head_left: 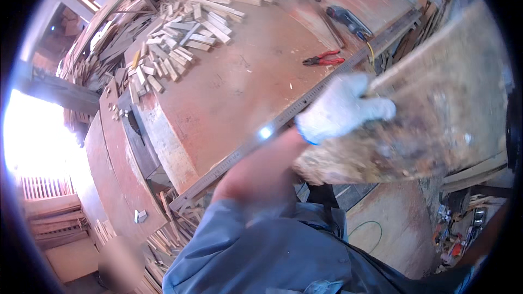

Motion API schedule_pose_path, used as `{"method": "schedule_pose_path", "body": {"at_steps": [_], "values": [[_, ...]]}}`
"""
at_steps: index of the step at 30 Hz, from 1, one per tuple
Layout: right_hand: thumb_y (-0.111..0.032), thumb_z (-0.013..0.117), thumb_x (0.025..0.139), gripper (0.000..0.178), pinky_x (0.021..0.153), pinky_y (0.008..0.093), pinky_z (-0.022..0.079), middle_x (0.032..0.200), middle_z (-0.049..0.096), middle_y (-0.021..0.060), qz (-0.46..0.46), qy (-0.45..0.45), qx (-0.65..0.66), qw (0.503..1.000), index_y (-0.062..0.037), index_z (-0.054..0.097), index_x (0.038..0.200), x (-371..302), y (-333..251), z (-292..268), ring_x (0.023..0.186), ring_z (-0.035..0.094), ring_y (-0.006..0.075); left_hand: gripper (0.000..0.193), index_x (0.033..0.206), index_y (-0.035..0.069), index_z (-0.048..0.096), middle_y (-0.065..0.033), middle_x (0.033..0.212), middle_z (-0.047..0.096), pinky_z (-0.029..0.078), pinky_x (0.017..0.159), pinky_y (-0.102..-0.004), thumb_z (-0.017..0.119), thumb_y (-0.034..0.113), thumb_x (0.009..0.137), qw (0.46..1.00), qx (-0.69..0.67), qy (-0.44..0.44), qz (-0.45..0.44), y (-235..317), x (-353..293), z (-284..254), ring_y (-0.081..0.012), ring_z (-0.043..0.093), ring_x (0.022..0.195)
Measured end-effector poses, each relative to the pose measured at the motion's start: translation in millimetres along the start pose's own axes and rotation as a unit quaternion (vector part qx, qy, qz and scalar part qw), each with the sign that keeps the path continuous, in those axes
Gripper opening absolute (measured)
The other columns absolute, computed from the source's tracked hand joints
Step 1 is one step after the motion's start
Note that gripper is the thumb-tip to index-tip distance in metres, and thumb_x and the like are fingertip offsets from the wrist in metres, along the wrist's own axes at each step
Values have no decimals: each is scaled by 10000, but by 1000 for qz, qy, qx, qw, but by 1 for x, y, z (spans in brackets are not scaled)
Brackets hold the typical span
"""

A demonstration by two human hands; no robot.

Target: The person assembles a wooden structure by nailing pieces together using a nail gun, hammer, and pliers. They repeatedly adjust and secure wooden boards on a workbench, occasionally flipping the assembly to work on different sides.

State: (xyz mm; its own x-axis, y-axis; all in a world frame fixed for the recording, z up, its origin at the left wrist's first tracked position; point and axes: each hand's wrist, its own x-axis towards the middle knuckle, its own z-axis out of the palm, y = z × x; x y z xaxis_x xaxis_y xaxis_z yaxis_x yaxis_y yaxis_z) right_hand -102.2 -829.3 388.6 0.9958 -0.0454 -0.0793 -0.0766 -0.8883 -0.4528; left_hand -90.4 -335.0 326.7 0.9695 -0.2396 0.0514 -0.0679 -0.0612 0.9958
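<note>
My left hand (346,106), in a white knit glove with a blue cuff, is closed over the near left edge of a large wooden board (436,114). Its thumb lies across the board's face. The board is tilted up at my right; its surface is rough and stained dark, and partly smeared by motion. My right forearm (490,239) shows at the lower right rim, but the hand itself is out of sight. Just beyond my left hand, red-handled pliers (324,60) lie on the worktable (239,87).
A marked metal strip (218,169) runs along the table's near edge. Farther back lie a hammer (329,24) and a corded power tool (348,20). Short wood offcuts (190,32) are heaped at the far left, with a saw blade (134,122) nearer. Clutter (460,234) lies at lower right.
</note>
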Motion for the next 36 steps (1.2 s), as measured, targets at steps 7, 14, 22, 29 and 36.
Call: {"method": "schedule_pose_path", "body": {"at_steps": [7, 14, 22, 29, 36], "values": [[-311, 631, 993, 316, 678, 302, 532, 844, 672, 65, -162, -35, 240, 957, -1, 690, 1014, 166, -146, 57, 724, 640, 140, 377, 1253, -7, 706, 11, 946, 691, 500, 705, -245, 687, 244, 972, 969, 48, 240, -14, 72, -48, -128, -74, 621, 820], [-353, 668, 957, 337, 749, 415, 559, 899, 742, 146, -182, -170, 157, 956, -34, 729, 1045, 319, -190, 327, 810, 713, 272, 277, 934, -22, 702, -17, 810, 675, 475, 683, -295, 778, 243, 915, 833, 395, 358, -145, -17, -92, -269, -100, 549, 724], [-505, 693, 881, 552, 984, 547, 514, 1147, 709, 280, -214, -5, -186, 959, -34, 658, 1166, 464, -224, 488, 1135, 663, 457, 332, 1078, 89, 682, -192, 911, 725, 541, 760, -505, 765, 359, 902, 710, 528, 300, -356, -176, -94, -262, -419, 709, 881], [-396, 776, 799, 572, 953, 525, 543, 1148, 703, 318, -161, -40, -147, 975, 29, 645, 1158, 541, -207, 531, 1085, 684, 476, 493, 1362, 154, 649, -165, 1214, 713, 564, 889, -466, 768, 180, 885, 724, 521, 343, -296, -173, -67, -254, -376, 705, 1038], [-256, 730, 918, 162, 440, 291, 416, 683, 603, -12, -17, -242, 217, 945, -105, 684, 957, 512, -277, 465, 497, 549, 102, 519, 1386, 182, 646, -137, 1299, 676, 565, 890, -466, 740, 123, 879, 710, 613, 275, -210, -171, -73, -251, -350, 698, 1050]]}}
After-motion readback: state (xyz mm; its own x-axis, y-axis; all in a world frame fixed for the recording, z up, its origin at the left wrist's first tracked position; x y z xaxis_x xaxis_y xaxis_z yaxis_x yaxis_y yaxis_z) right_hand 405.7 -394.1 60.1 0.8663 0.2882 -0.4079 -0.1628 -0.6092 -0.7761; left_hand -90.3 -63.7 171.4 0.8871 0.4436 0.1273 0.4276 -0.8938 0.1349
